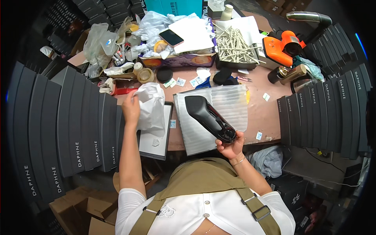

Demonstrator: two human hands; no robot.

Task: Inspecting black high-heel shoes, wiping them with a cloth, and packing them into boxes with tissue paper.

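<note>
Gripping the black high-heeled shoe (209, 117) at its toe, the right hand (231, 147) is closed mid-frame. It looks stiff, glossy, probably slippery. Left hand (131, 107) pinches soft white tissue paper (150, 105).

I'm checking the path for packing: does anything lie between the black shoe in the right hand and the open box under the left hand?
Nothing visible blocks it. The black shoe, held by the right hand, hangs over a foam sheet; the open box sits directly beside it, where the left hand grips white tissue paper.
</note>
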